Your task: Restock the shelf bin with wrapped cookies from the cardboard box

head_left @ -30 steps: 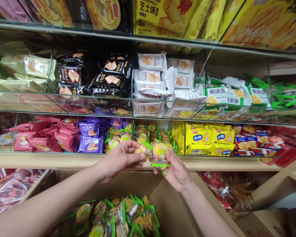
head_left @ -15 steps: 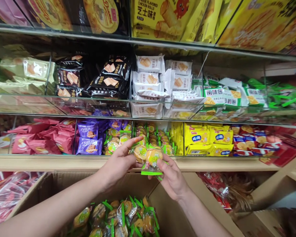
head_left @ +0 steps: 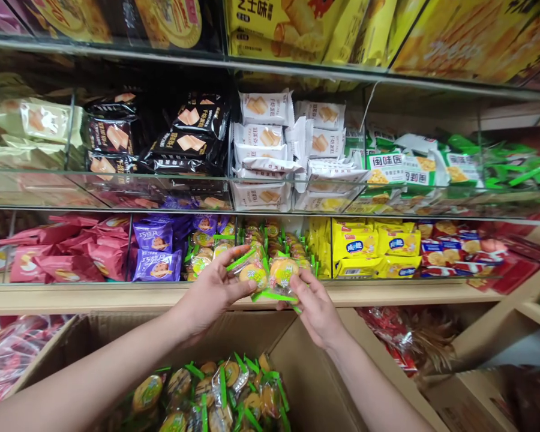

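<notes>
Two cookie packets (head_left: 282,273), one per hand, at a snack shelf (head_left: 108,298)

Clock positions read from the held pair; listed left to right.

- Pink packets (head_left: 67,258): lower tier, nine o'clock.
- Purple packets (head_left: 157,264): same tier, nine o'clock, nearer.
- Black packets (head_left: 193,141): tier above, ten to eleven o'clock.
- Left hand (head_left: 218,291): thumb and fingers pinching the left cookie packet (head_left: 253,276), clear wrap, green edges; thumb on its front.
- Cardboard box (head_left: 306,360): six to seven o'clock, below; contains a heap of wrapped cookies (head_left: 222,390), similar wrap.
- White packets (head_left: 265,108): stacked, twelve o'clock, tier above.
- Right hand (head_left: 315,306): thumb and fingers gripping the right cookie packet, which sits just beside the left one at the lower tier's front.
- Yellow packets (head_left: 355,243): lower tier, three o'clock.
- Green-and-white packets (head_left: 387,168): tier above, two o'clock.
</notes>
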{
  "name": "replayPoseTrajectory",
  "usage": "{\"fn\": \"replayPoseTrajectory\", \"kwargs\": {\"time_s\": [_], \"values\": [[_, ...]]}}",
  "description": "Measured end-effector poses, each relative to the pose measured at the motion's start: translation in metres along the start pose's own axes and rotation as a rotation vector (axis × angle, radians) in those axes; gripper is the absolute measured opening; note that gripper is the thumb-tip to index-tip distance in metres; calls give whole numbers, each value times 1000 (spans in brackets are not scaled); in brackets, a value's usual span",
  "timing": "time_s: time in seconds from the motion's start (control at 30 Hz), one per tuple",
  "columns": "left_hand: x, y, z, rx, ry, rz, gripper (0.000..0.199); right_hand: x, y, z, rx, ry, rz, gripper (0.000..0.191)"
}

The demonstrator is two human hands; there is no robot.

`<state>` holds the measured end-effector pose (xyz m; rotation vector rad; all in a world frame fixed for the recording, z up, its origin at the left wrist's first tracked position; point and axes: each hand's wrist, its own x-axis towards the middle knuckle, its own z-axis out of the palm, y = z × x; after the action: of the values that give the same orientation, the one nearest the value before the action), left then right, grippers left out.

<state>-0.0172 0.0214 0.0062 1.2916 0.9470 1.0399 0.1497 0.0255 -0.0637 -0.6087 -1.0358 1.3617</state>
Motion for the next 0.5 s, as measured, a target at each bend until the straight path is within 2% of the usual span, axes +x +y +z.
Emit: {"fn": "replayPoseTrajectory", "kwargs": {"time_s": [0.1,0.2,0.3,0.37,0.5], "values": [[-3,-5,1,-11,-64,-59,58,-2,5,4,-73,25,-6,23],[-3,-12,3,16,-147,-3,70,-6,10,8,-170,45,3,27],[-1,-16,4,108,-118,47,63,-9,9,8,-288,-30,50,33],[1,-16,3,173,-75,44,59,-8,5,3,-399,-32,44,37],[2,-15,2,325,-46,75,53,-4,-6,-7,-655,32,-198,41]]}}
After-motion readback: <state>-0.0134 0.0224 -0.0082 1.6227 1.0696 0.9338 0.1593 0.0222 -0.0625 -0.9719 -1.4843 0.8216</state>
